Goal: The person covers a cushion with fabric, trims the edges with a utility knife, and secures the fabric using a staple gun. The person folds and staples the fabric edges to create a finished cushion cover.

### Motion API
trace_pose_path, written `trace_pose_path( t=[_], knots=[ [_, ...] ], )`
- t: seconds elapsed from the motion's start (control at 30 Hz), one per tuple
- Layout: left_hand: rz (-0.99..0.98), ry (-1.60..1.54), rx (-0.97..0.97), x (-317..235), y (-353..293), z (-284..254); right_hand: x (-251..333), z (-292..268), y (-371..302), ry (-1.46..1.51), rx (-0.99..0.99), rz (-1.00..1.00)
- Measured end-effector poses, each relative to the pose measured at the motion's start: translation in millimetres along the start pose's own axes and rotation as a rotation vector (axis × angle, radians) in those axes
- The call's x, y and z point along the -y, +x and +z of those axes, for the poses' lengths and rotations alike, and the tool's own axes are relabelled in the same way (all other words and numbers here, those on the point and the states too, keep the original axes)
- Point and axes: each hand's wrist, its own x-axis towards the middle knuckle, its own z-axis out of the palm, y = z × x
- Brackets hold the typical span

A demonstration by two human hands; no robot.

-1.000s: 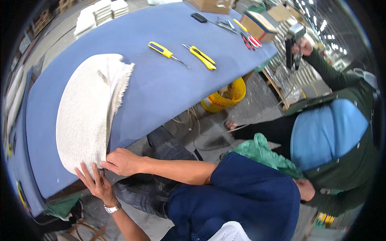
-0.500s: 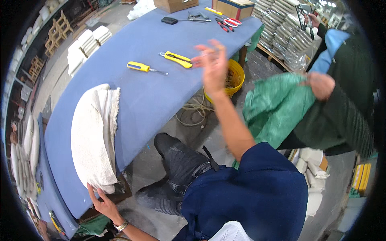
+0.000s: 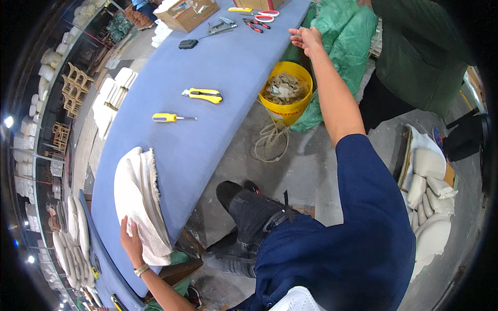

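Observation:
My left hand [image 3: 132,241] lies with its fingers apart on the near end of a folded off-white cloth piece [image 3: 137,199] with a frayed edge, on the blue table [image 3: 150,129]. My right hand [image 3: 307,40] is stretched far out past the table's right edge, fingers loosely extended and nothing seen in them. Beside it hangs a green woven sack [image 3: 345,46], alongside a co-worker in dark clothes. Between my hands, a yellow screwdriver [image 3: 166,117] and a yellow utility knife [image 3: 205,95] lie on the table.
Red-handled pliers [image 3: 256,25], red-and-white scissors [image 3: 267,17] and a black block [image 3: 188,44] lie farther back, near a cardboard box [image 3: 189,18]. A yellow bucket [image 3: 286,110] of scraps and a coiled hose [image 3: 271,142] are on the floor. Stuffed cushions [image 3: 433,192] are at right.
My right hand has moved away from the utility knife, out beyond the table's right edge. My left hand has slid farther onto the cloth. The view has shifted, and the co-worker has moved farther back.

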Motion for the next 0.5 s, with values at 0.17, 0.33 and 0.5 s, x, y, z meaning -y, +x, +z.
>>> trace_pose_path(
  t=[0.17,0.33,0.5],
  knots=[
    [0.021,-0.091,0.024,1.6,69.5,9.6,38.6,59.1,16.4,-0.451,0.125,0.001],
    [0.020,-0.221,0.011,34.9,163.6,56.1,85.7,156.1,43.3,-1.147,0.397,-0.046],
    [-0.149,-0.035,-0.016,22.1,209.3,85.5,105.0,232.7,38.1,-1.495,0.371,-0.033]
  ],
)
